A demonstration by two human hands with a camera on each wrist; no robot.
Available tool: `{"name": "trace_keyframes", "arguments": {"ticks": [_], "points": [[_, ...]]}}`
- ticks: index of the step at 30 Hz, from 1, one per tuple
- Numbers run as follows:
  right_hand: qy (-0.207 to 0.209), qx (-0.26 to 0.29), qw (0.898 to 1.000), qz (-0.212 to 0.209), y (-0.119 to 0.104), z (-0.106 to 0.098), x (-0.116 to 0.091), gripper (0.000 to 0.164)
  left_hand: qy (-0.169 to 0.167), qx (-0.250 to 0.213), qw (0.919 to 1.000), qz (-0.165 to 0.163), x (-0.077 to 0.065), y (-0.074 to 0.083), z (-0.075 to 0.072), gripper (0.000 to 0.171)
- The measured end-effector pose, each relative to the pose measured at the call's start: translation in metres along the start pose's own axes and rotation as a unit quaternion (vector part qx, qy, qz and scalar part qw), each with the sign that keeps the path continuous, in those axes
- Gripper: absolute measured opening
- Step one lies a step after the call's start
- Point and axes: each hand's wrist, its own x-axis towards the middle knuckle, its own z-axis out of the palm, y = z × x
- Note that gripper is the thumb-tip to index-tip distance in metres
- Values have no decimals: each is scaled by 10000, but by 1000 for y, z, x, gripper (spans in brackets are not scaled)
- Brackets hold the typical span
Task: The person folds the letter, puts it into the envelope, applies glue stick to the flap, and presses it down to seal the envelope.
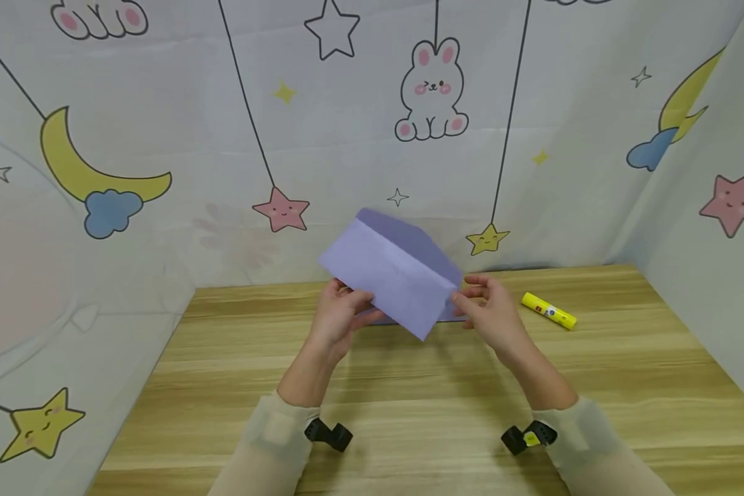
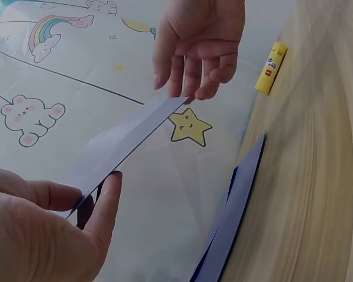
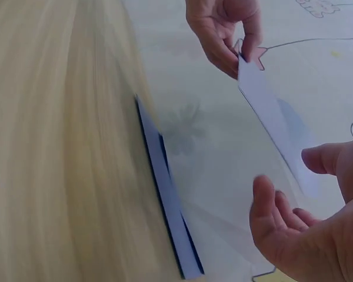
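Observation:
A purple envelope (image 1: 397, 275) with its flap raised is held up in the air, tilted down to the right. My left hand (image 1: 337, 318) pinches its lower left edge between thumb and fingers, as the left wrist view also shows. At the envelope's right end is my right hand (image 1: 492, 313), its fingers loosely bent and spread apart. In the right wrist view its thumb (image 3: 322, 158) lies at the paper's edge, while the other fingers stay off it; whether the thumb touches is unclear. Behind and below, another purple envelope (image 3: 165, 194) lies on the table, partly hidden in the head view.
A yellow glue stick (image 1: 548, 311) lies on the wooden table (image 1: 409, 413), right of my right hand. A white curtain (image 1: 359, 138) printed with stars, moons and rabbits hangs along the back edge and both sides. Each wrist wears a small black camera.

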Motion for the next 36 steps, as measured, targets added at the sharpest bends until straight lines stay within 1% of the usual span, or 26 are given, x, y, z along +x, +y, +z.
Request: {"name": "trace_keyframes", "arguments": {"ticks": [2,5,8,12,14,16,21,23,26,28,31,33,36], "points": [[-292,395,9984,274,2,4,0,61,-56,-149,9999,4,-1,-2,2,38],[-537,705,9951,441,4,8,0,54,-198,-298,9994,-13,-2,-5,5,38],[-564,782,9945,407,6,9,0,47,-333,-361,9988,-53,-4,-8,6,39],[-508,775,9950,372,7,7,1,45,-399,-419,9983,-107,-3,-10,7,33],[-485,751,9953,383,8,6,2,44,-365,-413,9984,-101,-2,-10,5,30],[-500,694,9956,383,7,4,3,46,-260,-450,9986,-104,-1,-8,3,28],[-552,576,9961,389,6,-3,5,48,99,-404,9991,-30,3,2,-7,24],[-551,515,9963,423,6,-6,5,47,239,-323,9992,-15,5,5,-11,26],[-560,344,9968,453,5,-11,6,46,499,-88,9987,-61,7,8,-18,33],[-579,212,9971,452,5,-14,6,46,606,152,9980,-109,7,9,-22,40],[-646,21,9971,413,6,-19,6,46,643,763,9949,-112,6,10,-29,49],[-692,-98,9967,400,8,-22,5,47,542,1280,9903,-48,3,10,-33,51],[-756,-377,9958,349,11,-26,3,48,350,2103,9770,53,-2,6,-43,50]]}}
